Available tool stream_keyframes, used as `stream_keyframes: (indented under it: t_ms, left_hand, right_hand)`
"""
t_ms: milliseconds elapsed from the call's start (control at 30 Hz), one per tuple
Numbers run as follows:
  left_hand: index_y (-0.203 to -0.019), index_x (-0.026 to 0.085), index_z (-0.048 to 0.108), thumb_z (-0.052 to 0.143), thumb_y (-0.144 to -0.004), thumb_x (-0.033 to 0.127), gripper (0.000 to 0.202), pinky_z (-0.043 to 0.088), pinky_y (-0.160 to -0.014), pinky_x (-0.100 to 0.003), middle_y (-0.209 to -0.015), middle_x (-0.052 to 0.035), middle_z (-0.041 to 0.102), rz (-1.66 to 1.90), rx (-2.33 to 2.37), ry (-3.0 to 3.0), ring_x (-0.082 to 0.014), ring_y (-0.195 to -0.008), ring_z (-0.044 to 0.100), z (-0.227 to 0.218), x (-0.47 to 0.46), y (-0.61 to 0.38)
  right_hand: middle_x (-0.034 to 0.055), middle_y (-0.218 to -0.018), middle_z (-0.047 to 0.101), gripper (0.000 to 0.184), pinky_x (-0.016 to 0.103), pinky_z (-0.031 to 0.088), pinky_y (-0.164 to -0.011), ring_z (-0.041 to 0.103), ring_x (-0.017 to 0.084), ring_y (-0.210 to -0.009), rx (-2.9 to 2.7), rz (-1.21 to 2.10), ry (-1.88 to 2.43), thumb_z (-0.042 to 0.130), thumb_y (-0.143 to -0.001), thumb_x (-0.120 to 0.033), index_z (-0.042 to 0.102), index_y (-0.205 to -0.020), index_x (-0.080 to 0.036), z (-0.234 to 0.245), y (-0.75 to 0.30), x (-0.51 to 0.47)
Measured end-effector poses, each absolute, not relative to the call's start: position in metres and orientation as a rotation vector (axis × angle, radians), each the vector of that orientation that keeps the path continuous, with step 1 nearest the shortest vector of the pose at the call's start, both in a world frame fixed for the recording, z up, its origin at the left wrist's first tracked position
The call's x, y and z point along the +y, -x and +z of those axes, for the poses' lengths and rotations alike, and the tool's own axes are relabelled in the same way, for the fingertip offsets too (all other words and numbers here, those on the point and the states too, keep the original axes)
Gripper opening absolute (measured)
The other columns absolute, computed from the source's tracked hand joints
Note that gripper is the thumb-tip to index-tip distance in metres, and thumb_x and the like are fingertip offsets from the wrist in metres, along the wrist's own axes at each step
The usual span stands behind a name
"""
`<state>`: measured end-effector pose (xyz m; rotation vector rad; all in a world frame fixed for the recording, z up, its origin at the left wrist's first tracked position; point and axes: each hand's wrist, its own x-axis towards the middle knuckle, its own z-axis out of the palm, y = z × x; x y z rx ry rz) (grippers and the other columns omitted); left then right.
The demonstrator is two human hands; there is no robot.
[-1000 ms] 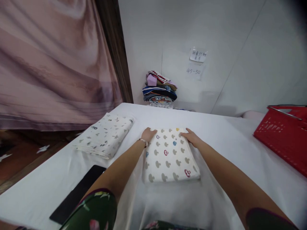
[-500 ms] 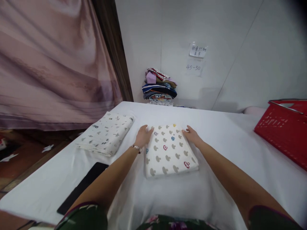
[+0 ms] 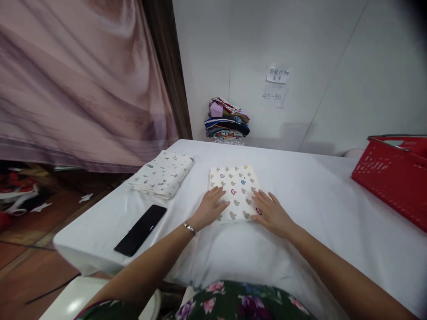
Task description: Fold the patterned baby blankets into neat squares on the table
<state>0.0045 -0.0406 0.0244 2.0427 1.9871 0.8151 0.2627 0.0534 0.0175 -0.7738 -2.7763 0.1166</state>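
A folded white cloth with a mushroom-like print [image 3: 237, 189] lies flat in front of me, mostly grey shapes with a few red, blue and yellow ones. My left hand [image 3: 211, 206] rests over its near left corner, fingers stretched out. Over the near right corner lies my right hand [image 3: 271, 212], its fingers spread. Both palms face down and nothing is gripped. Left of them sits another folded white cloth with small grey prints [image 3: 165, 173].
A black phone [image 3: 140, 230] lies on the white-covered table [image 3: 310, 191] to the left. At the right edge stands a red basket [image 3: 390, 178]. A pile of folded fabrics [image 3: 227, 122] rises beyond the far edge, near the wall. A pink curtain [image 3: 83, 84] hangs at left.
Both hands have come from the cloth's far corners back to its near corners and now lie flat on it. The mushroom-print cloth sits slightly farther from me. The view has shifted a little.
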Motion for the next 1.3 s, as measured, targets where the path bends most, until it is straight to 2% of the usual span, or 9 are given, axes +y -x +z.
stream_keyframes:
  t_ms: [200,400,500,633,800,933,1067,1167,1300]
  left_hand:
    - [-0.12,0.021,0.051,0.062,-0.075,0.033,0.048,0.035,-0.103,-0.044,-0.133,-0.0109,0.046,0.895,2.018,-2.25,-0.0261,-0.125,0.039,0.008,-0.084,-0.006]
    - [-0.113,0.022,0.052,0.056,-0.078,0.025,0.036,0.044,-0.094,-0.036,-0.119,-0.0071,0.05,0.922,2.17,-2.156,-0.021,-0.111,0.046,0.001,-0.09,-0.011]
    - [-0.108,0.023,0.052,0.052,-0.08,0.024,0.028,0.047,-0.087,-0.034,-0.112,-0.0061,0.051,0.783,2.23,-2.194,-0.0203,-0.105,0.047,0.007,-0.092,-0.015]
    - [-0.108,0.023,0.047,0.051,-0.077,0.019,0.031,0.049,-0.072,-0.031,-0.113,-0.0062,0.048,0.611,2.358,-2.098,-0.0207,-0.102,0.049,0.01,-0.092,-0.021]
    - [-0.102,0.022,0.046,0.045,-0.075,0.012,0.029,0.047,-0.077,-0.029,-0.107,-0.0049,0.048,0.639,2.278,-2.068,-0.0177,-0.096,0.052,0.005,-0.091,-0.021]
    - [-0.103,0.023,0.049,0.048,-0.072,0.011,0.033,0.046,-0.078,-0.028,-0.106,-0.0038,0.05,0.736,2.163,-2.047,-0.0159,-0.091,0.054,0.009,-0.096,-0.014]
    - [-0.1,0.024,0.055,0.056,-0.076,0.033,0.026,0.048,-0.073,-0.027,-0.101,-0.001,0.055,0.839,2.032,-1.903,-0.014,-0.08,0.057,0.031,-0.09,0.0]
    - [-0.103,0.024,0.057,0.048,-0.082,0.047,0.033,0.046,-0.087,-0.031,-0.111,-0.0033,0.057,0.973,2.062,-1.899,-0.0179,-0.101,0.055,0.049,-0.06,0.004]
    - [-0.12,0.019,0.051,0.045,-0.084,0.044,0.044,0.026,-0.107,-0.041,-0.14,-0.0103,0.038,0.831,2.202,-2.028,-0.0243,-0.132,0.028,0.048,0.001,0.001]
  right_hand:
    - [0.0057,-0.143,0.036,0.057,0.048,0.018,-0.111,0.024,0.024,-0.135,-2.762,0.029,0.59,0.04,-0.089,-0.046,0.03,-0.141,-0.024,0.009,-0.278,0.045]
    - [0.0061,-0.14,0.039,0.045,0.045,0.027,-0.108,0.032,0.023,-0.131,-2.816,0.032,0.612,0.037,-0.091,-0.031,0.039,-0.136,-0.023,-0.005,-0.269,0.045]
    - [0.0062,-0.14,0.039,0.045,0.045,0.028,-0.108,0.033,0.023,-0.131,-2.798,-0.005,0.616,0.036,-0.091,-0.025,0.04,-0.135,-0.021,-0.005,-0.266,0.045]
    - [0.0067,-0.14,0.04,0.045,0.044,0.031,-0.107,0.033,0.023,-0.13,-2.794,-0.053,0.623,0.038,-0.089,-0.023,0.041,-0.135,-0.02,-0.008,-0.261,0.045]
    - [0.0051,-0.141,0.038,0.047,0.043,0.032,-0.106,0.031,0.021,-0.132,-2.756,-0.028,0.551,0.034,-0.09,-0.017,0.037,-0.137,-0.022,-0.021,-0.265,0.049]
    - [0.0038,-0.142,0.036,0.048,0.046,0.029,-0.107,0.03,0.022,-0.132,-2.764,0.133,0.554,0.037,-0.091,-0.025,0.035,-0.139,-0.025,-0.015,-0.272,0.046]
    - [0.0035,-0.145,0.032,0.056,0.042,0.031,-0.107,0.028,0.023,-0.133,-2.738,0.432,0.735,0.039,-0.089,-0.047,0.033,-0.14,-0.025,0.013,-0.259,0.049]
    - [0.0042,-0.146,0.028,0.056,0.04,0.026,-0.109,0.022,0.021,-0.135,-2.632,0.481,0.832,0.032,-0.09,-0.048,0.034,-0.139,-0.022,0.033,-0.22,0.068]
    - [0.0126,-0.147,0.026,0.055,0.04,0.019,-0.11,0.016,0.024,-0.137,-2.633,0.374,0.916,0.035,-0.09,-0.04,0.036,-0.136,-0.011,0.038,-0.159,0.112]
